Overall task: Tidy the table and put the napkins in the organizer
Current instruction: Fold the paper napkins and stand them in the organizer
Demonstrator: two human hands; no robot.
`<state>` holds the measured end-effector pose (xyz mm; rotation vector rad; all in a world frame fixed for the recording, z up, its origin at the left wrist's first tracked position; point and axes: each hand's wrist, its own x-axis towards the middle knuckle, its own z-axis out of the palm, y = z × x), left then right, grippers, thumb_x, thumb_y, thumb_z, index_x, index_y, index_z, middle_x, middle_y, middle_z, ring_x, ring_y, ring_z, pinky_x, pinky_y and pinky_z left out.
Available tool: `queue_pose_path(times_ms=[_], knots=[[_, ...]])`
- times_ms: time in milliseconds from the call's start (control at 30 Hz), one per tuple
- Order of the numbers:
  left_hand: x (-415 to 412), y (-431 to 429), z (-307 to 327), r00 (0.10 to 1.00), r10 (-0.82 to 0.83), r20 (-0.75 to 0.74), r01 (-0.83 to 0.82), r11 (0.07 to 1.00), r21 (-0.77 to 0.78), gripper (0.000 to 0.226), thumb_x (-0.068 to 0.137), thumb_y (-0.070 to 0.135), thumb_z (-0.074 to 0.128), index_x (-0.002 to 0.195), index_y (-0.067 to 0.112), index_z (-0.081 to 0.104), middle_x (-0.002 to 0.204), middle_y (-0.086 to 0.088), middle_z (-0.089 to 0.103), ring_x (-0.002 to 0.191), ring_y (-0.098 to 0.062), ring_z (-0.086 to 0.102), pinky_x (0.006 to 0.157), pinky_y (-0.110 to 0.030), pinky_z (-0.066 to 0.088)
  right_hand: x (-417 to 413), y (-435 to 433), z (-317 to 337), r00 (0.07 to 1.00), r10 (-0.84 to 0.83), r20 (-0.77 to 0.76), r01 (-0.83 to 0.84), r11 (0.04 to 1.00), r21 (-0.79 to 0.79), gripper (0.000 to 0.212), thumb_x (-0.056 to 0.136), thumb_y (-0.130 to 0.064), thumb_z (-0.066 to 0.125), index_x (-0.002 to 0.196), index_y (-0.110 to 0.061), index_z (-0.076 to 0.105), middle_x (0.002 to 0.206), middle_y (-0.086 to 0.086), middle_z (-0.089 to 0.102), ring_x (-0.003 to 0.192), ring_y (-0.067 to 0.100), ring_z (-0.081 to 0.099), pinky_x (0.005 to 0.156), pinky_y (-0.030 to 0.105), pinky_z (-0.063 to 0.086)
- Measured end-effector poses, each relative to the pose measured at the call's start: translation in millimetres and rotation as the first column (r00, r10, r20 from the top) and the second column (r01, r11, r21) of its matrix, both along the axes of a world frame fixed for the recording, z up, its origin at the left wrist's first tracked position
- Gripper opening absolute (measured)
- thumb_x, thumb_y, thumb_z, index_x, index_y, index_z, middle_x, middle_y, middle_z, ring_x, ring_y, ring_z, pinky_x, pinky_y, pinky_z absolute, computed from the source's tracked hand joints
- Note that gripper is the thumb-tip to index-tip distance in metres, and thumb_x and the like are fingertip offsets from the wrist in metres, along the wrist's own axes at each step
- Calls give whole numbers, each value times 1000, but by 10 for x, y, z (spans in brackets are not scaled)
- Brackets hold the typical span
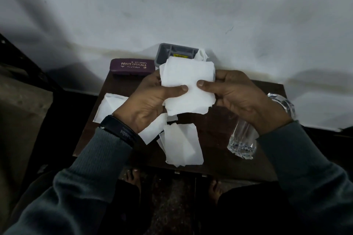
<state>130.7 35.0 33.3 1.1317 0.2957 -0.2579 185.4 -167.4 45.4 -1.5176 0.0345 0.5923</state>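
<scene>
white loose napkins [110, 107] lie on the brown table [215, 139], with a purple glasses case [131, 66] behind them. left hand [150, 99] and right hand [235, 93] pinch one napkin [188, 86] above the table, hiding part of the grey organizer [162, 52]. clear glass [242, 139] stands at the right.

thin white matt paper napkin [186, 86] | grey matt plastic organizer [162, 53] | clear glossy glass tumbler [242, 139] | dark brown smooth wooden table [219, 126] | purple matt spectacle case [131, 66]

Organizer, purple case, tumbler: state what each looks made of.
Organizer: likely moulded plastic, matte grey, rounded rim. Purple case: probably hard plastic or leatherette, dull sheen, gold printed lettering. Tumbler: clear glass apparently, faceted, thick glinting base; could be acrylic.
</scene>
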Motion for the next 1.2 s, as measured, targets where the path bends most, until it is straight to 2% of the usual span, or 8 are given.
queue_pose_path(times_ms=[167,267,433,567,667,867,1033,1200], knots=[[49,4,-21,990,137,41,-137,990,14,66,82,-17,69,140,13,58,119,-8,76,105,-22,74,73,-38,64,-26,-22,6,999,7,49,-6,1000,-22,28,85,-2,76,111,-9,73,109,8,79,101,25,77,73,33,64],[44,-74,-31,987,149,65,-149,989,-3,67,82,-18,68,142,9,56,124,-16,72,112,-30,72,85,-45,63,-74,48,16,999,52,5,-52,987,152,33,88,-2,71,121,-7,69,120,9,76,110,25,73,84,34,62],[24,-121,-45,993,115,15,-115,993,36,64,84,-14,70,141,12,54,137,-18,65,119,-32,67,96,-45,59,-105,121,12,996,61,67,-63,997,34,37,91,-1,70,127,-5,67,123,12,74,104,20,73,85,29,61],[4,-109,-51,1000,-12,-11,13,998,67,69,84,-10,73,144,15,51,134,-13,68,118,-28,69,95,-38,59,-116,163,10,989,133,65,-128,989,-71,46,89,-23,74,127,0,63,121,8,74,104,20,72,94,41,60],[21,-110,-49,999,43,-1,-43,997,60,71,84,-15,71,146,12,49,126,-10,72,119,-28,69,97,-39,58,-58,115,-13,998,55,-26,-55,998,20,54,87,-28,75,134,-5,61,126,12,72,117,28,70,99,48,57],[47,-45,-33,982,180,57,-182,983,31,66,85,-15,69,144,7,49,124,-10,75,118,-21,71,102,-40,56,-22,-74,-96,965,229,-124,-227,973,36,43,79,-16,78,121,-6,71,117,10,77,108,23,74,79,32,62],[37,-103,8,986,154,-67,-161,979,-122,56,91,5,72,144,8,55,136,-12,68,123,-29,67,98,-45,58,45,-36,-140,996,-13,84,5,995,100,34,81,-14,78,114,-8,74,112,11,78,105,26,75,78,36,63],[-40,-175,32,991,-1,-135,-40,953,-301,50,95,20,68,142,7,58,133,-11,70,125,-28,66,99,-43,58,36,-17,-152,990,-14,139,-5,990,140,34,81,-20,77,114,-14,76,116,10,77,109,27,74,82,40,62]])
